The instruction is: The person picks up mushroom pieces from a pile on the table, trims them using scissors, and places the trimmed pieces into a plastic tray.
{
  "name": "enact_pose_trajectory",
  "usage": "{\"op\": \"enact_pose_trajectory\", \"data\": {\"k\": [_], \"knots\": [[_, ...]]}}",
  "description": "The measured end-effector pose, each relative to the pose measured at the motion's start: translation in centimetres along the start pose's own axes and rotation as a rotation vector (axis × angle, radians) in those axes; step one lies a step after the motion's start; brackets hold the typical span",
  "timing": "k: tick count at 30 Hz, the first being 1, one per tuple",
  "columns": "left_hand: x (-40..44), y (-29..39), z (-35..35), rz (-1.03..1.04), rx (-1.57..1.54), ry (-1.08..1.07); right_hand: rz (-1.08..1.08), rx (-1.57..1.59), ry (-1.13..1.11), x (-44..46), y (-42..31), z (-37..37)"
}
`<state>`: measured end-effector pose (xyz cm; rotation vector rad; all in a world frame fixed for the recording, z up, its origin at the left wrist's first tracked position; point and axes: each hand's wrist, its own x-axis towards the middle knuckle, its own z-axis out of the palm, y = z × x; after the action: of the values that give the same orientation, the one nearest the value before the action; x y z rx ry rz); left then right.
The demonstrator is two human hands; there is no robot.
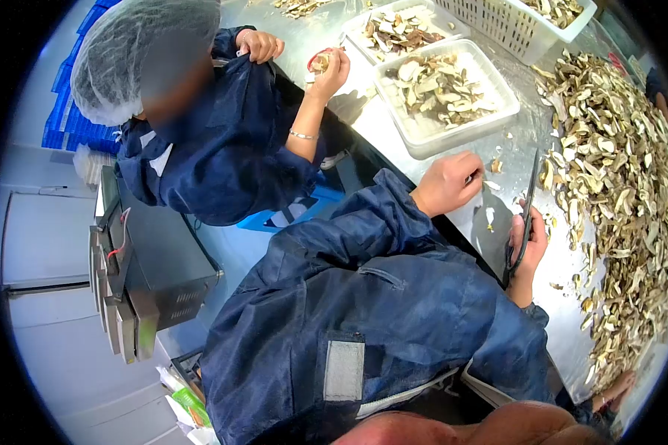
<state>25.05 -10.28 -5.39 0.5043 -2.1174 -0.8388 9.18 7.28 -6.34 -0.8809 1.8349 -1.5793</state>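
My left hand (pixel 449 182) is closed above the metal table edge, its fingers curled together; what they hold, if anything, is hidden. Just off its fingertips is a small pale mushroom piece (pixel 491 185). In my right hand (pixel 528 241) is a pair of scissors (pixel 533 185) with dark handles, blades pointing away from me. A large pile of dried mushroom slices (pixel 608 170) spreads along the right side of the table. Beyond my left hand stands a clear plastic tub (pixel 416 144), partly filled with mushroom slices (pixel 449 89).
A second tub (pixel 356 44) and a white slotted basket (pixel 490 30), both with mushroom slices, stand farther back. At left, a co-worker in a hairnet (pixel 145 55) holds a mushroom piece and something red. Another person's hand (pixel 620 387) shows at lower right.
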Motion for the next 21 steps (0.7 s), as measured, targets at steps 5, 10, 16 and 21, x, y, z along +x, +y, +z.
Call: {"op": "enact_pose_trajectory", "data": {"k": [5, 10, 16, 21], "knots": [[-0.1, 0.1, 0.1, -0.010, -0.002, 0.014, -0.015, 0.002, -0.002, -0.2, -0.1, 0.1], [0.0, 0.2, 0.1, -0.002, 0.018, 0.023, -0.012, -0.022, -0.007, 0.2, 0.7, -0.1], [0.0, 0.2, 0.4, 0.002, 0.031, 0.038, -0.017, -0.010, 0.046, 0.0, -0.3, 0.2], [0.0, 0.1, 0.6, -0.016, 0.060, -0.006, 0.006, 0.025, 0.046, -0.1, -0.7, 0.2]]}}
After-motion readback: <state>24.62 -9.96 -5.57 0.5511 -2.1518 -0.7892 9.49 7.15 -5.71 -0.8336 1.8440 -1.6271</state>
